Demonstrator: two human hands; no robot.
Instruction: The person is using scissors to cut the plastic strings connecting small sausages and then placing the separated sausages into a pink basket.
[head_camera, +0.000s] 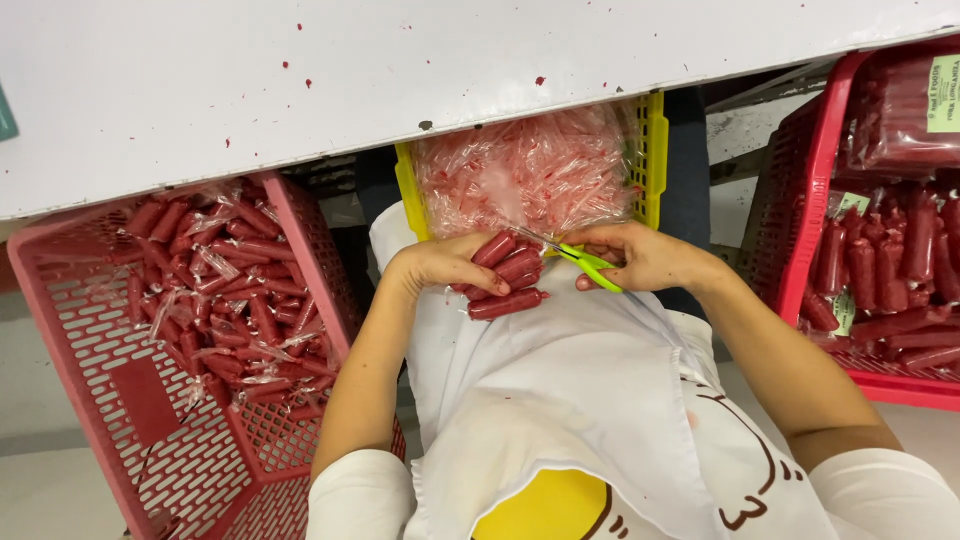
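1. Sausages (505, 275): small bunch of red ones, clamped in left hand (450, 265), over white apron (560, 380).
2. Right hand (650, 258) closed on green-handled scissors (590, 265), blades at the bunch's top end.
3. Hands close together, not touching.
4. Yellow basket (652, 150) just beyond holds clear wrapper scraps (525, 170).
5. Pink basket (150, 400) at left holds loose sausages; red basket (815, 180) at right holds more.

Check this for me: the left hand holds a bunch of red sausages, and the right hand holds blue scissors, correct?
Not quite. The head view shows the scissors in the right hand have green handles, not blue. The left hand does hold a bunch of red sausages.
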